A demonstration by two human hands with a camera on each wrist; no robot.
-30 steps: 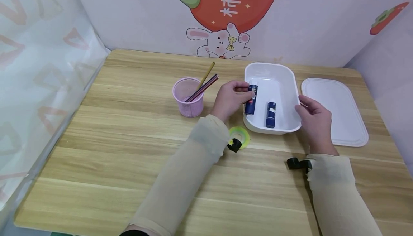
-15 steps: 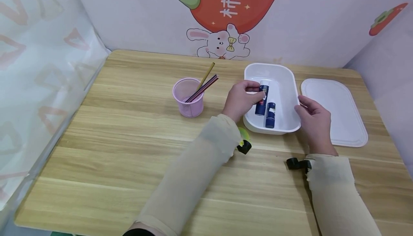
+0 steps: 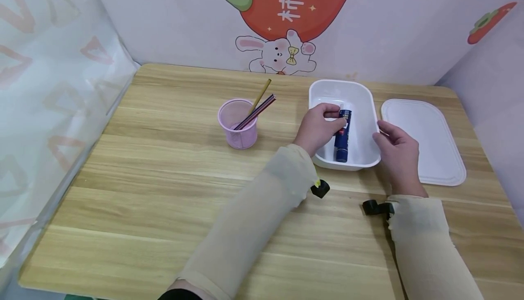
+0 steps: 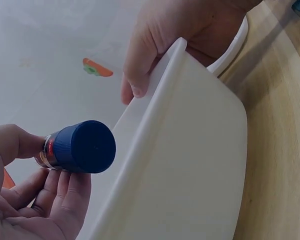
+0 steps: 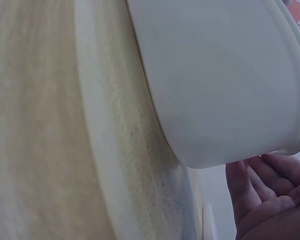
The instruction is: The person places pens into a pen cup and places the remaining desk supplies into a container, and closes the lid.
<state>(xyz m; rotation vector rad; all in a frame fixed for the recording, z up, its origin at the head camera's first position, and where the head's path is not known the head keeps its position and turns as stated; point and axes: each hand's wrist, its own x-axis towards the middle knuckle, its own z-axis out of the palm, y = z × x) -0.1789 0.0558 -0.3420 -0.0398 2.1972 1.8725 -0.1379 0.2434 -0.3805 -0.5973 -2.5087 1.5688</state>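
Note:
In the head view my left hand (image 3: 316, 129) pinches a dark blue glue stick (image 3: 345, 127) between thumb and fingers over the white plastic box (image 3: 364, 104). The left wrist view shows the stick's blue cap (image 4: 95, 146) pointing at the camera, just above the box rim. A second glue stick (image 3: 341, 156) lies inside the box, mostly hidden behind the held one; its lower end shows. My right hand (image 3: 401, 154) grips the right rim of the box, and in the right wrist view its fingers (image 5: 242, 187) sit against the outer wall.
A white lid (image 3: 427, 145) lies flat to the right of the box. Left of the box stands a pink mesh cup (image 3: 241, 138) with several pencils (image 3: 258, 113) leaning in it. A wall with printed pictures rises behind the wooden table (image 3: 163, 190).
My left hand has carried the glue stick rightward from the box's left side until it overlaps the second stick. The green tape roll is now hidden behind my left wrist. My right hand stays put.

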